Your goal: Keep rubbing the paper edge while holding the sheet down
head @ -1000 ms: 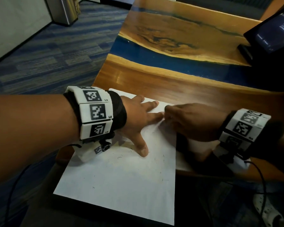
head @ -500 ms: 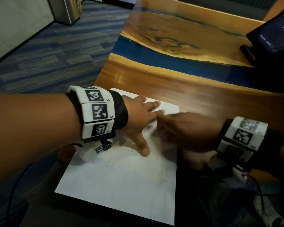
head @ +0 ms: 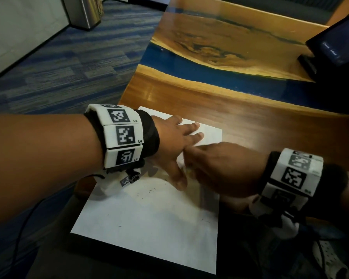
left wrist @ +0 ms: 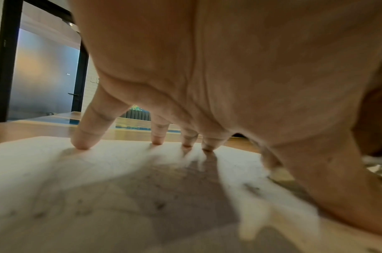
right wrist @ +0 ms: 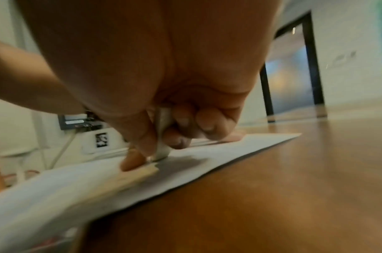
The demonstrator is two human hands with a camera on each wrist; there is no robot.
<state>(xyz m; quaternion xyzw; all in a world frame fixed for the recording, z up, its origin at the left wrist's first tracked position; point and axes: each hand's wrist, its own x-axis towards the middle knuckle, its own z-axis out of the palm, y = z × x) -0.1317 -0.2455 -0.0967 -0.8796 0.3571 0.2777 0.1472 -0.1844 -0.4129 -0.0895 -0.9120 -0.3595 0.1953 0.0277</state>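
Note:
A white sheet of paper [head: 149, 228] with faint pencil specks lies at the near edge of a wooden table [head: 230, 105]. My left hand [head: 173, 141] presses flat on the sheet's far part, fingers spread and straight; the fingertips [left wrist: 81, 143] touch the paper [left wrist: 99, 188]. My right hand [head: 216, 168] is blurred, low over the sheet, right beside the left thumb. In the right wrist view it pinches a small whitish eraser [right wrist: 162, 137] between thumb and curled fingers, the eraser's lower end on the paper [right wrist: 207, 154].
The table has a blue resin strip [head: 189, 65] across it. A dark tablet screen [head: 338, 43] stands at the far right. A metal bin [head: 85, 13] is on the striped carpet at the left. A shoe [head: 330, 258] shows low right.
My right hand has slid left across the sheet, from near its right edge to beside my left thumb. The left hand has stayed pressed in place.

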